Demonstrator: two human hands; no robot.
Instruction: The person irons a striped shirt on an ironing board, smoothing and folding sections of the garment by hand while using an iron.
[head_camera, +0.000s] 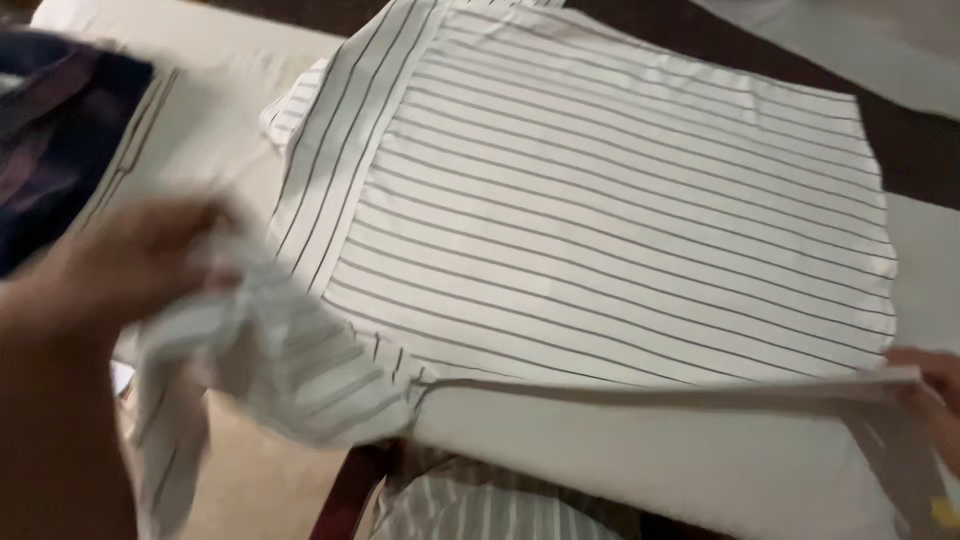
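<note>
The left hand (120, 265), badly blurred, grips the bunched sleeve (270, 360) of the striped shirt (620, 210); the right hand (935, 395), half cut off, pinches its hem.

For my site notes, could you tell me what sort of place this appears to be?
Probably a home or small laundry ironing spot: a striped white shirt lies spread flat on a pale padded surface, both hands grip its edges, and dark folded clothing waits alongside.

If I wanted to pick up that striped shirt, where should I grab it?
Probably by the near edge of the striped shirt, coming from the front. That edge hangs free off the padded board, and the left hand and right hand grip it at the sleeve and hem corner.
</note>
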